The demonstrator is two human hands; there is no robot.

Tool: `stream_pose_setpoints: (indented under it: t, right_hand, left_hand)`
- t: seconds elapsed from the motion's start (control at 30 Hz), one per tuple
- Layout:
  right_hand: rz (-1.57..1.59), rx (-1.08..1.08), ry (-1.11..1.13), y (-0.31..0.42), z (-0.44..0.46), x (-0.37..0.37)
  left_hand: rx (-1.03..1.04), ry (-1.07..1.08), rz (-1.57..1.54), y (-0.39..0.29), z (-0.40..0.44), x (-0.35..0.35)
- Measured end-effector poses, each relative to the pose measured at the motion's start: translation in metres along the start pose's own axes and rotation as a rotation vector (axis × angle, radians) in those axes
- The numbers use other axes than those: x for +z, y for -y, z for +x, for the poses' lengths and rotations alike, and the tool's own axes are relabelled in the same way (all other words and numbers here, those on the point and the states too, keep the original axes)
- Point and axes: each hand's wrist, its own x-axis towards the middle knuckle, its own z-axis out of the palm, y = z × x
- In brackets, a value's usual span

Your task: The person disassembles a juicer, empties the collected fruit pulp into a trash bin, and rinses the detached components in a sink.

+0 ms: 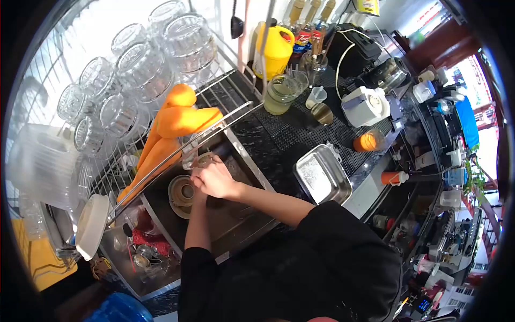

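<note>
Both my hands meet over the dark sink basin (236,214). My right hand (217,180) is closed, its fingers curled round a small clear glass (190,160) at the basin's far side. Close beneath it is my left hand (198,185); its fingers are mostly hidden behind the right one, so its grip does not show. Below the hands, a round drain strainer (179,197) sits in the basin. Orange rubber gloves (166,134) hang over the rack edge, just beyond my hands.
Upturned glass mugs (142,70) fill the wire rack (236,110). A second basin at left holds utensils and a red mesh (153,242). To the right stand a steel pan (324,177), a jar of cloudy liquid (280,95), a yellow jug (274,48) and a white appliance (365,107).
</note>
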Motion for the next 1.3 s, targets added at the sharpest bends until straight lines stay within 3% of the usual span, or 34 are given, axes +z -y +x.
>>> stream_pose_setpoints:
  t: [0.1, 0.17, 0.3, 0.33, 0.4, 0.47, 0.6, 0.67, 0.73, 0.8, 0.83, 0.9, 0.93, 1.0, 1.1, 1.17, 1.23, 1.27, 1.3]
  right_hand:
    - [-0.043, -0.032, -0.036, 0.01, 0.018, -0.026]
    - [-0.153, -0.149, -0.434, 0.014, 0.041, -0.031]
    - [-0.11, -0.059, -0.305, 0.011, 0.057, -0.017]
    - [-0.095, -0.036, -0.259, 0.009, 0.063, -0.014]
    - [-0.111, -0.087, -0.276, 0.002, 0.068, -0.007]
    - [-0.124, -0.156, -0.299, 0.001, 0.064, 0.002]
    - [-0.167, -0.255, -0.433, 0.01, 0.059, -0.024]
    - [0.559, 0.325, 0.222, 0.04, 0.029, -0.063]
    - [0.765, 0.094, -0.093, 0.02, -0.015, -0.006]
    - [0.798, 0.309, 0.118, 0.021, -0.065, 0.001]
    - [0.554, 0.311, 0.182, 0.007, -0.099, 0.032]
    - [-0.183, 0.173, 0.619, -0.006, -0.14, 0.043]
    - [-0.183, 0.162, 0.61, -0.003, -0.138, 0.043]
    - [-0.072, 0.316, 0.432, 0.001, -0.139, 0.04]
    - [0.39, 0.2, 0.343, 0.03, -0.091, -0.017]
    - [0.471, 0.062, 0.272, 0.058, -0.064, -0.056]
    - [0.709, -0.037, 0.259, 0.088, -0.056, -0.098]
    - [0.717, -0.036, 0.252, 0.086, -0.062, -0.085]
    - [0.965, 0.126, 0.395, 0.077, -0.073, -0.059]
  left_hand:
    - [0.002, 0.085, 0.22, -0.027, 0.034, 0.0]
    - [0.01, 0.131, 0.368, -0.039, 0.039, 0.005]
    - [0.062, 0.215, 0.669, -0.067, 0.002, 0.014]
    - [0.084, 0.233, 0.743, -0.06, 0.027, 0.037]
    - [0.118, 0.255, 0.884, -0.072, -0.005, 0.015]
    - [0.133, 0.278, 1.037, -0.074, 0.015, 0.046]
    - [0.221, 0.317, 1.36, -0.099, -0.025, 0.058]
    - [0.265, 0.327, 1.514, -0.117, -0.031, 0.053]
    - [0.295, 0.33, 1.665, -0.129, -0.068, 0.025]
    - [0.307, 0.323, 1.821, -0.132, -0.09, 0.031]
    - [0.302, 0.323, 1.901, -0.132, -0.107, 0.038]
    - [0.312, 0.314, 2.059, -0.138, -0.136, 0.039]
    - [0.323, 0.303, 2.066, -0.137, -0.143, 0.027]
    - [0.06, 0.363, 1.791, -0.126, -0.157, -0.002]
    - [0.054, 0.26, 1.769, -0.166, -0.176, 0.028]
    - [0.186, 0.095, 1.616, -0.199, -0.183, 0.051]
    - [0.208, 0.024, 1.185, -0.225, -0.188, 0.075]
    - [0.205, 0.027, 1.195, -0.223, -0.183, 0.075]
    - [0.155, -0.102, 0.753, -0.216, -0.177, 0.071]
